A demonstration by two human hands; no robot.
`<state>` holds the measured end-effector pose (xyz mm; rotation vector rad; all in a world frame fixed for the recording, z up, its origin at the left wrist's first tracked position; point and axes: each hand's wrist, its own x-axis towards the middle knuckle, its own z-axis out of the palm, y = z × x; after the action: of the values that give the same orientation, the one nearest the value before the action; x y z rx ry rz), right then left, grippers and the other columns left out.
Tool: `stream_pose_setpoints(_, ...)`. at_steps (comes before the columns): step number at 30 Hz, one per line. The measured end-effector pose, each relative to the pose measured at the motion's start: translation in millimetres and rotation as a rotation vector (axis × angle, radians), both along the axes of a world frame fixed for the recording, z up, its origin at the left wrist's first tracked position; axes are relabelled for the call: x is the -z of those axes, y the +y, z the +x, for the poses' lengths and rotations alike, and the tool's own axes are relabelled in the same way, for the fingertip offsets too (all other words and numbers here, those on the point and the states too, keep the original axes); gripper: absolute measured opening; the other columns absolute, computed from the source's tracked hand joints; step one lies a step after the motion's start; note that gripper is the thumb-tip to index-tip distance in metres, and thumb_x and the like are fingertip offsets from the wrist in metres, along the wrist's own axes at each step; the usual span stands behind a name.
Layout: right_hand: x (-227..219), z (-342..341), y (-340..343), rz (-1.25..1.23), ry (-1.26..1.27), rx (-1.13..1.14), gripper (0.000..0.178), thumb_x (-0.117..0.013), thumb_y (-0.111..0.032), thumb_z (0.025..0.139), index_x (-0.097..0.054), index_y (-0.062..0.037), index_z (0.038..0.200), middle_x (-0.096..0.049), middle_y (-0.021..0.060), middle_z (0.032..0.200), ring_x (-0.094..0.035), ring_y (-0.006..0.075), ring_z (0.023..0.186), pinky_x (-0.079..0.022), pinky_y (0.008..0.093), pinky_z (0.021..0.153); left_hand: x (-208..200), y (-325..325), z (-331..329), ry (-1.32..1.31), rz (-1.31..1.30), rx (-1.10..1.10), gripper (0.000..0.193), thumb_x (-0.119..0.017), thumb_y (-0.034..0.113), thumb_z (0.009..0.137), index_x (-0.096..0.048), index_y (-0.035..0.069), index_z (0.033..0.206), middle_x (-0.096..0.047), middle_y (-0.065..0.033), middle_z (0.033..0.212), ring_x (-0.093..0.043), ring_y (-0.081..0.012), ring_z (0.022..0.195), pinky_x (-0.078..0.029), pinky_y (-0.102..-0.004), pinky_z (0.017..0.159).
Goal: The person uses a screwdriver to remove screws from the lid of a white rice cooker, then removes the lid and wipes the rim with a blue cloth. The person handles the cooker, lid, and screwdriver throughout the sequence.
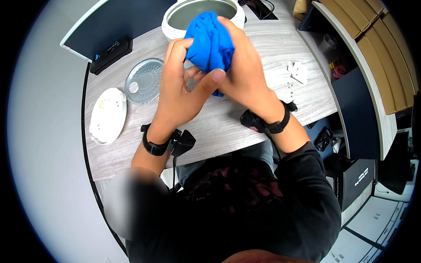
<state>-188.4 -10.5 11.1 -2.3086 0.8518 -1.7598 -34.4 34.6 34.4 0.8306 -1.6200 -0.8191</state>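
A bright blue cloth (209, 41) is bunched up between both of my hands above the wooden table (210, 127). My right hand (245, 72) wraps around the cloth from the right side. My left hand (182, 83) presses against it from the left, thumb stretched across its lower edge. Something small and pale shows between my palms under the cloth; I cannot tell what it is. Both wrists wear black straps with small black devices.
A white round cooker pot (199, 15) stands open behind my hands. A clear round lid (144, 80) and a white plate-like lid (107, 115) lie at the left. A black device (112, 54) sits at the back left, crumpled white paper (299, 71) at the right.
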Motion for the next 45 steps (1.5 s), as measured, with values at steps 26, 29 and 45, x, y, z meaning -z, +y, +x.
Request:
stream_pose_setpoints(26,-32,-60,-72,-0.068,0.117,0.069,0.071,-0.068,0.003,0.060,-0.063,-0.0102,0.129,-0.069,0.0182,0.113,-0.067,0.0372,0.104,-0.054,0.0401,0.090,29,-72,19,-0.694,-0.548,-0.518,0.038,-0.086,0.020,0.071,-0.070,0.012,0.105,-0.066,-0.0026,0.094,-0.060,-0.0229,0.095,-0.033,-0.0425,0.098)
stream_pose_setpoints(29,-34,-51,-70,-0.125,0.226,-0.093,0.070,-0.063,0.006,0.054,-0.069,-0.0085,0.123,-0.071,0.0163,0.110,-0.065,0.0356,0.100,-0.052,0.0399,0.090,25,-65,31,-0.677,-0.514,-0.471,0.038,-0.086,0.017,0.070,-0.070,0.012,0.104,-0.066,-0.0019,0.092,-0.060,-0.0222,0.093,-0.033,-0.0414,0.098)
stream_pose_setpoints(45,-28,-9,-33,-0.034,0.508,0.091,0.068,-0.076,0.000,0.056,-0.065,-0.0165,0.122,-0.062,0.0083,0.113,-0.059,0.0328,0.102,-0.052,0.0416,0.080,27,-65,41,-0.720,-0.586,-0.478,0.046,-0.079,0.010,0.062,-0.068,0.012,0.107,-0.064,-0.0006,0.086,-0.053,-0.0221,0.083,-0.034,-0.0414,0.091)
